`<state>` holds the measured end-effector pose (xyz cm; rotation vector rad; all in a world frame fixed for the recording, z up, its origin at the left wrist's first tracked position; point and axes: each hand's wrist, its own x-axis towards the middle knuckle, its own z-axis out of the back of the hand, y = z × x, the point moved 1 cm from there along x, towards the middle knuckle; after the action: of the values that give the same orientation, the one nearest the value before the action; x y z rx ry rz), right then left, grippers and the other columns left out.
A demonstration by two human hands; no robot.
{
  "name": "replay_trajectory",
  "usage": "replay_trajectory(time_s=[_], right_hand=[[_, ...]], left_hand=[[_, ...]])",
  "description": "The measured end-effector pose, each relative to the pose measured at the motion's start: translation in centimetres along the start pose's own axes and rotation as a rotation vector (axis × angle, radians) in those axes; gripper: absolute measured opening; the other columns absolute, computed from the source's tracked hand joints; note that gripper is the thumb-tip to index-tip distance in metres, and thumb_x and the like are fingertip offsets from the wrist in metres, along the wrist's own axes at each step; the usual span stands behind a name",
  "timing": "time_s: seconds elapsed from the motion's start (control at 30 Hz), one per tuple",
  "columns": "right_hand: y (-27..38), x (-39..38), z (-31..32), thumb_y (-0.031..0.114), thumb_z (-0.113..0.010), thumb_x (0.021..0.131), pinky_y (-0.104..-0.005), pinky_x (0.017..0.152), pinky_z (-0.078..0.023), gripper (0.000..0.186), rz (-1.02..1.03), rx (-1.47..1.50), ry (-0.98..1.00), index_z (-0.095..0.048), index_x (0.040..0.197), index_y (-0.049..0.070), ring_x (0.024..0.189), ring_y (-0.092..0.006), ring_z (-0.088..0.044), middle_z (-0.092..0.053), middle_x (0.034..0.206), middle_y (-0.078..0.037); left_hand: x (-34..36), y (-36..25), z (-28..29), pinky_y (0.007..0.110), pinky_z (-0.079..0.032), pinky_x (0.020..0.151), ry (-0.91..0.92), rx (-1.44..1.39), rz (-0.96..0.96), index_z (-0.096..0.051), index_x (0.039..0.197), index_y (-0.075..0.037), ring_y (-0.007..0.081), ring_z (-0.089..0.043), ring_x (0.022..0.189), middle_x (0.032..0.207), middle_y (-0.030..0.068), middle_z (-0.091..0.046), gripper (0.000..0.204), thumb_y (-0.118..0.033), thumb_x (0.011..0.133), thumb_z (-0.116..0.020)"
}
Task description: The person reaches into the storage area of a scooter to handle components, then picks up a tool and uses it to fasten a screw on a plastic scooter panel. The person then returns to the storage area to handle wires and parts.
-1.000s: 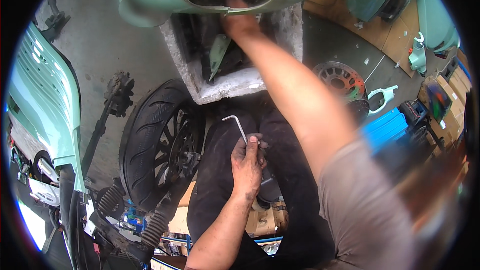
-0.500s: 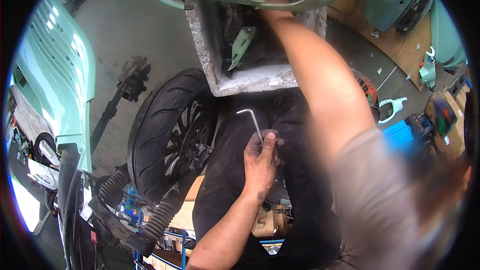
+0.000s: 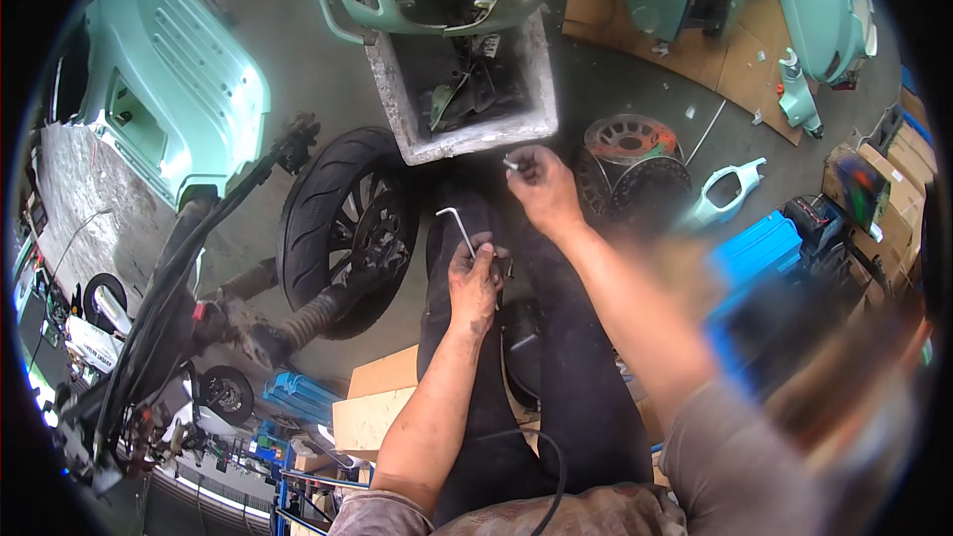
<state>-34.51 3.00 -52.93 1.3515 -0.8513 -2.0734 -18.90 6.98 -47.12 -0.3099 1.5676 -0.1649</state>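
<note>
My left hand [image 3: 475, 286] is closed around a hex key [image 3: 459, 226], its bent end pointing up and to the left above my thigh. To the right and a little higher, my right hand [image 3: 544, 187] pinches a small shiny metal piece [image 3: 511, 164], too small to name exactly. Just beyond that hand stands a worn, whitish box [image 3: 486, 144]. Inside it lie a green plastic piece [image 3: 439, 107] and dark parts. A mint-green body panel [image 3: 372, 18] with a large opening overhangs the far side of the box.
A motorcycle wheel with a black tyre [image 3: 303, 228] stands left of my legs, beside a mint-green ribbed panel [image 3: 213, 60]. At right are a wheel hub [image 3: 630, 139], a mint-green trim ring [image 3: 720, 201] and a blue crate [image 3: 759, 253]. More green panels [image 3: 814, 10] rest on cardboard [image 3: 730, 69].
My right hand has come back out from under the green panel over the box and now shows a small metal piece. The left hand keeps the hex key. The whole view has shifted.
</note>
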Motion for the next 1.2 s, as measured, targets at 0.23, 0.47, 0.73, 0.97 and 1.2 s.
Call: replay_trajectory(time_s=[0.23,0.47,0.73,0.97,1.2], right_hand=[[10.4,-16.2,6.1,0.011,-0.066,0.082,-0.0304,0.066,-0.051,0.019,0.166,-0.111,0.257,-0.066,0.098,0.002,0.075,-0.0196,-0.064,-0.063,0.089,-0.011],[14.6,-28.0,6.5,0.012,-0.063,0.084,-0.0322,0.067,-0.05,0.017,0.176,-0.2,0.307,-0.066,0.097,0.002,0.073,-0.0215,-0.063,-0.064,0.087,-0.013],[17.6,-37.6,0.5,0.011,-0.061,0.086,-0.0308,0.069,-0.05,0.019,0.258,-0.567,0.232,-0.066,0.099,0.0,0.073,-0.0196,-0.063,-0.067,0.084,-0.012],[23.3,-44.3,-11.3,0.018,-0.059,0.088,-0.0345,0.074,-0.052,0.022,0.191,-0.827,0.253,-0.067,0.097,0.0,0.076,-0.0244,-0.067,-0.069,0.091,-0.015],[21.0,-41.9,-23.2,0.021,-0.061,0.088,-0.0363,0.074,-0.052,0.023,0.142,-0.813,0.36,-0.067,0.102,0.003,0.081,-0.0253,-0.068,-0.07,0.09,-0.014]], left_hand=[[-15.0,-3.8,2.0,0.021,-0.035,0.046,0.154,-0.023,-0.097,-0.051,0.12,0.003,0.0073,-0.044,0.055,0.091,0.0104,-0.067,0.033,-0.014,0.091,-0.052],[-25.7,-3.2,10.5,0.019,-0.034,0.044,0.204,-0.022,-0.143,-0.055,0.097,-0.004,0.0057,-0.044,0.05,0.078,0.0054,-0.063,0.02,-0.023,0.093,-0.061],[-31.9,1.4,32.7,0.021,-0.034,0.044,-0.057,-0.222,-0.281,-0.054,0.089,-0.009,0.0069,-0.044,0.051,0.069,-0.0007,-0.051,0.023,-0.024,0.087,-0.07],[-40.7,7.5,55.4,0.02,-0.03,0.041,-0.327,-0.268,-0.476,-0.053,0.082,-0.008,0.0042,-0.039,0.047,0.06,-0.004,-0.045,0.028,-0.033,0.092,-0.062],[-41.3,13.8,63.7,0.021,-0.035,0.041,-0.36,-0.193,-0.377,-0.056,0.103,-0.001,0.0062,-0.043,0.046,0.074,0.0071,-0.064,0.018,-0.015,0.097,-0.046]])
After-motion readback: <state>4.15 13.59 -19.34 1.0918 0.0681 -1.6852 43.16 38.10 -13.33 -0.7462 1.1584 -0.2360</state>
